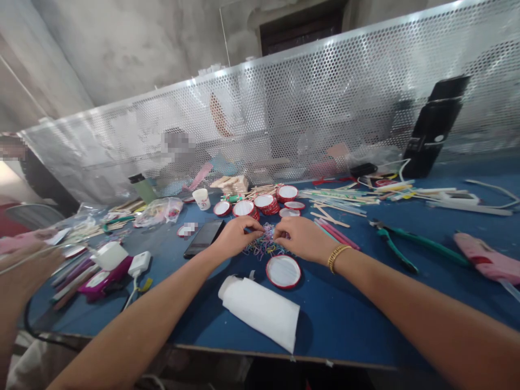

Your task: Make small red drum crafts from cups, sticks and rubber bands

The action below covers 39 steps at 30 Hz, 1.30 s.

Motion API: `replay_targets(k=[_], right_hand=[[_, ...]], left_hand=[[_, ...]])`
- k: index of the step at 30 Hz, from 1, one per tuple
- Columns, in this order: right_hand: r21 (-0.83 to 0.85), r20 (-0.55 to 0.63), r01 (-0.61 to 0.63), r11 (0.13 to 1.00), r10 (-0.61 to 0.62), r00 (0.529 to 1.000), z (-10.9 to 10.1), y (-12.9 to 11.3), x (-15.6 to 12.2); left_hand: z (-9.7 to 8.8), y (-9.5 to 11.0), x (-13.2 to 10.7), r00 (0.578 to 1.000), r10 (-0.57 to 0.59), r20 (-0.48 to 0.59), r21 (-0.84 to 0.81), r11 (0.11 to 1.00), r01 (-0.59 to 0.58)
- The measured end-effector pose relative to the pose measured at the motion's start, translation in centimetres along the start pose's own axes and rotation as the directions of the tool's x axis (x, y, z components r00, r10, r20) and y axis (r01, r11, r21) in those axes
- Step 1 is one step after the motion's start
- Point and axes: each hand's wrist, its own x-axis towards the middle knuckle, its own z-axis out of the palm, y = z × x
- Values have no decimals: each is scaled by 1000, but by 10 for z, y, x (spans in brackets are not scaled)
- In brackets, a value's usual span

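A loose pile of thin, multicoloured thread-like pieces (265,246) lies at the middle of the table. My left hand (239,236) is over its left side, thumb and fingertips pinched together. From the right, my right hand (303,238), below a gold bracelet, pinches at the same pile. Whatever the fingertips hold is too small to make out. Just in front of the pile lies a round white disc with a red rim (283,271). Nearer the table edge is a white paper-like packet (260,309). Behind my hands stand stacks of similar red-rimmed discs (266,203).
A dark phone (202,238) lies beside my left hand. Green-handled pliers (406,246) and a pink glue gun (483,254) lie right; wooden sticks (333,214) and a paper cup (201,199) behind. Another person's arm (24,276) reaches in at left. A perforated metal panel (292,114) closes the back.
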Motion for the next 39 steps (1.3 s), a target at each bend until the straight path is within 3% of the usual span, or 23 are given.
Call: replay_targets(k=[9, 20, 25, 35, 39], right_hand=[[27, 40, 30, 999, -31, 999, 10, -11, 2], [262, -53, -131, 956, 150, 987, 0, 2, 3], [333, -39, -138, 933, 160, 986, 3, -2, 3], [420, -44, -177, 890, 215, 976, 4, 1, 4], [455, -38, -183, 872, 225, 974, 5, 0, 3]], left_hand=[[2, 1, -1, 1000, 2, -7, -2, 1000, -2], [4, 9, -2, 996, -33, 83, -183, 982, 48], [7, 14, -4, 995, -88, 40, -195, 976, 94], [2, 13, -2, 980, -177, 88, -341, 919, 197], [5, 10, -3, 982, -167, 89, -352, 917, 187]])
